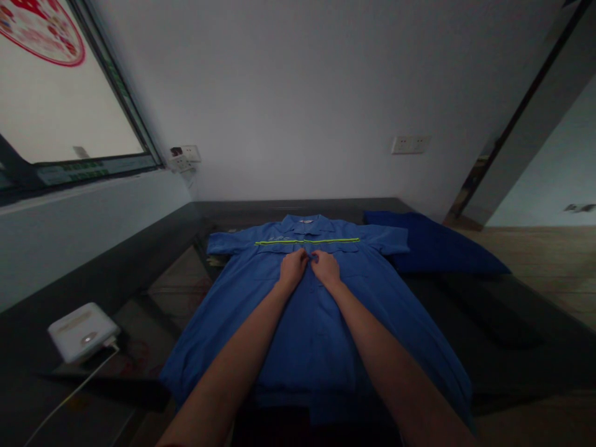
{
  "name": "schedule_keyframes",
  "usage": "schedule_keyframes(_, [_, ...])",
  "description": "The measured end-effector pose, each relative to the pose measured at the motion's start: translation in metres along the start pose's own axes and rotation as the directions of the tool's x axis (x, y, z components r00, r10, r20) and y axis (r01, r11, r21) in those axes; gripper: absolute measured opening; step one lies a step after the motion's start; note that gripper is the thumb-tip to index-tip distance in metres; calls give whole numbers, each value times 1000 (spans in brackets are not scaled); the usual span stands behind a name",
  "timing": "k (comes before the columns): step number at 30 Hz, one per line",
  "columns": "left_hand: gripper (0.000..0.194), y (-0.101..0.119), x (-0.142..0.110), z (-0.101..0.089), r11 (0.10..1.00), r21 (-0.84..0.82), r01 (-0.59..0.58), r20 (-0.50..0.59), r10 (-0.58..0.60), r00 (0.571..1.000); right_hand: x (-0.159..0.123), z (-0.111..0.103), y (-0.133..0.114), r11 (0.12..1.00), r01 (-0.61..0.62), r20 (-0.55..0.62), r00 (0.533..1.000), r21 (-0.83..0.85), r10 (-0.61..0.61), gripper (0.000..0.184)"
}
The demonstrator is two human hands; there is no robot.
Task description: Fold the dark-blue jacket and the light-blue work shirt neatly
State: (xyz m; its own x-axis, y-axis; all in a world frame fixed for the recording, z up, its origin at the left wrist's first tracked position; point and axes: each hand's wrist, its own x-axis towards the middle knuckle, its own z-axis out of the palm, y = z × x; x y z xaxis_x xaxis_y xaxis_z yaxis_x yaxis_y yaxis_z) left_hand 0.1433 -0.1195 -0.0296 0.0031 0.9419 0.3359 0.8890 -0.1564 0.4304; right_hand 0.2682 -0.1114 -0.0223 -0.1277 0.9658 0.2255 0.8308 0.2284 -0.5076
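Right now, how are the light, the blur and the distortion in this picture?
Head view: dim light, no harsh glare, deep shadow on the dark surface right of the blue shirt; wide-angle stretch toward the edges, the window frame slanted; fine detail soft around the left hand and right hand.

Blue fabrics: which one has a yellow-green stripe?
The lighter shirt under left hand and right hand; its stripe crosses the chest. The darker cloth shows none.

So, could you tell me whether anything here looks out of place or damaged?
Nothing stands out. The blue shirt lies spread front up, sleeves out to both sides, with the left hand and right hand at its front. I see no spill or damage, though the picture is dim.
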Motion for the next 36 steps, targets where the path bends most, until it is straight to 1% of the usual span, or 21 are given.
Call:
schedule_keyframes(3, [10, -3, 1, 2, 1000, -28, 7, -9, -8, 1000, 0, 1, -1, 1000, 16, 7, 1000, 12, -16, 34])
schedule_keyframes(7, [12, -6, 2, 3, 998, -64, 24, -33, -26, 999, 3, 5, 0, 998, 39, 12, 999, 55, -40, 28])
schedule_keyframes(10, [12, -7, 3, 2, 996, -84, 39, -47, -43, 998, 11, 7, 5, 994, 54, 5, 998, 98, -55, 36])
schedule_keyframes(11, [12, -6, 4, 1, 995, -90, 43, -49, -47, 998, 14, 7, 7, 992, 61, -1, 998, 111, -61, 36])
schedule_keyframes(15, [12, -6, 4, -1, 993, -109, 44, -51, -49, 997, 25, 8, 15, 981, 126, -20, 992, 151, -124, 21])
schedule_keyframes(17, [11, -7, 4, -1, 992, -118, 37, -53, -44, 998, 28, 8, 18, 972, 171, -25, 985, 159, -169, 19])
schedule_keyframes(21, [12, -8, 4, -1, 991, -133, 21, -51, -28, 998, 27, 8, 21, 957, 250, -27, 968, 148, -249, 17])
schedule_keyframes(28, [14, -13, 7, 1, 991, -137, 8, -29, -12, 999, 26, 10, 22, 941, 321, -31, 947, 103, -320, 13])
schedule_keyframes(36, [24, -18, 10, 8, 993, -118, 27, 17, -25, 1000, 27, 11, 23, 938, 343, -16, 939, 53, -343, 8])
